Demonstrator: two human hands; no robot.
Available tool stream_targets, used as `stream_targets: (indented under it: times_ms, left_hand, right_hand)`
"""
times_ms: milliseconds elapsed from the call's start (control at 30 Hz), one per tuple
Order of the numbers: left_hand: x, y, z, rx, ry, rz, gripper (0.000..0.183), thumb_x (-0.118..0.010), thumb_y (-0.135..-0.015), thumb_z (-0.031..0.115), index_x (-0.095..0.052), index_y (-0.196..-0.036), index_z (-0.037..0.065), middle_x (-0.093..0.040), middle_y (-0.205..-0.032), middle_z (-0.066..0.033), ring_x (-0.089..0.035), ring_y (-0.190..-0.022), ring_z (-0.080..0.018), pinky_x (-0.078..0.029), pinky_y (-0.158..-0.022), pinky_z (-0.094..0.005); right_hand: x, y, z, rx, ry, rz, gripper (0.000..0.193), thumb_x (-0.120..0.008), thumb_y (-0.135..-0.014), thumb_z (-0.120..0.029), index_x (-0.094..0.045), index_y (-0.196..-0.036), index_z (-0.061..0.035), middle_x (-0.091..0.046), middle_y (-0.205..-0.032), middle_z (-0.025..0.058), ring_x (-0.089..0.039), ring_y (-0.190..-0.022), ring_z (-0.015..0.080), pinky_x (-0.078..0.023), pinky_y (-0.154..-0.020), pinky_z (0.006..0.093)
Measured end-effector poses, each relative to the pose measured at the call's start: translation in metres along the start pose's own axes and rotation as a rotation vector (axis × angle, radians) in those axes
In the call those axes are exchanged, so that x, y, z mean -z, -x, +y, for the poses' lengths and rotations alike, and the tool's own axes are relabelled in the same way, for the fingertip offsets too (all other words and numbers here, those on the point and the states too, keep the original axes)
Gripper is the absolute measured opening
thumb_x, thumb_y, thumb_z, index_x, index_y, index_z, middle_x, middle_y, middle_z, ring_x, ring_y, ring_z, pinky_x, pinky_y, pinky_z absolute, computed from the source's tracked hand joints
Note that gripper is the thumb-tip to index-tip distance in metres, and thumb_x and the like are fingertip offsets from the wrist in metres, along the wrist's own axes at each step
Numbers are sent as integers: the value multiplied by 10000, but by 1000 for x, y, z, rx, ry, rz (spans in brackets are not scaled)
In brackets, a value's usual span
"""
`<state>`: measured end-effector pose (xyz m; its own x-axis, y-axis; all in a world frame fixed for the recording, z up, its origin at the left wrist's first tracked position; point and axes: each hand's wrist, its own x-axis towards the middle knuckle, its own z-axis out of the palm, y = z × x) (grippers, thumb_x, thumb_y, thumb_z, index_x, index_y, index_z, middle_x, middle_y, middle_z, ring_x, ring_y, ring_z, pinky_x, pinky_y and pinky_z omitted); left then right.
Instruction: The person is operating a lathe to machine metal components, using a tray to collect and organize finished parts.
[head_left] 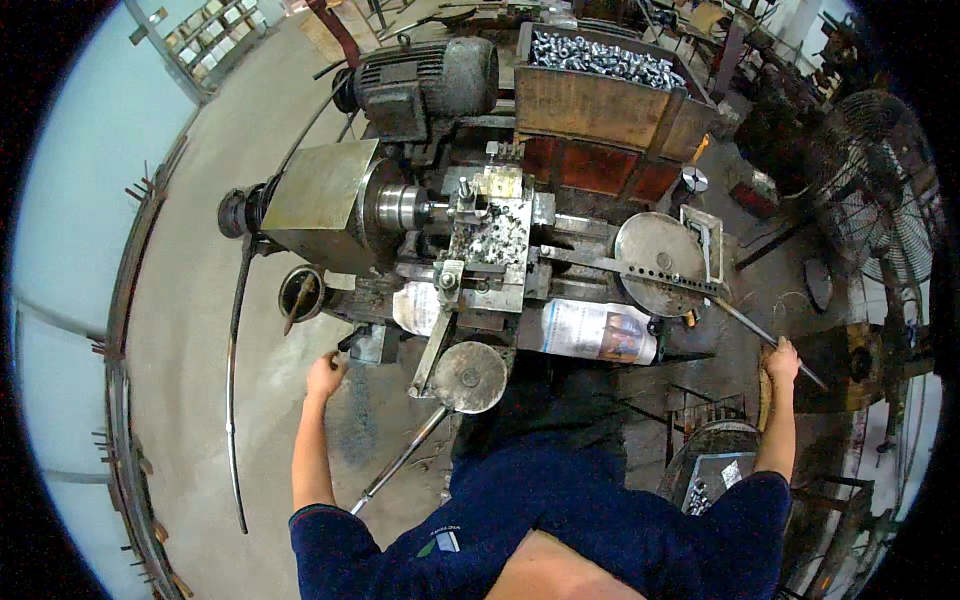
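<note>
Our right grip wraps lever, right of lathe; left grip, left of lathe: closure we can't tell.

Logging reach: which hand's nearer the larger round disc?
Right. The right hand holds the rod lower-right of the disc; the left hand is far left of it.

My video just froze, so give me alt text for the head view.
Right hand grips a metal lever on a lathe-like machine; left hand, curled, is near its front left. Behind are a motor and a bin of shiny metal parts.
</note>
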<state>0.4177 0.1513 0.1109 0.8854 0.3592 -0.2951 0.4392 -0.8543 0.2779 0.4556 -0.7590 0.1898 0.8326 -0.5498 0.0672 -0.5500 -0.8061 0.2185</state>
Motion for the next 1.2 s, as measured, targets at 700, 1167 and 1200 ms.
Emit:
stream_targets:
  times_ms: [700, 1167, 1200]
  left_hand:
    - [8, 178, 151, -317, 241, -299, 192, -627, -764, 188, -601, -870, 31, -602, -730, -189, -590, -710, -356, -455, -632, -407]
    - [50, 138, 132, -148, 697, -797, 408, -608, -841, 237, -529, -1128, -43, -637, -940, -86, -591, -874, -174, -460, -805, -314]
    - [52, 123, 125, -97, 782, -742, 418, -596, -850, 229, -517, -1148, -53, -637, -948, -93, -596, -873, -183, -463, -803, -318]
  right_hand:
    - [25, 247, -68, -13, -608, -355, 230, -534, -575, -197, -548, -655, 19, -568, -642, 222, -566, -637, 377, -452, -611, 416]
    - [-13, 39, 16, -93, 28, -245, 397, -617, -678, -352, -577, -935, -52, -622, -956, 156, -599, -879, 354, -468, -750, 482]
    - [-1, 16, 0, -135, 81, -141, 381, -605, -687, -341, -587, -968, -83, -614, -1006, 134, -576, -953, 327, -419, -806, 517]
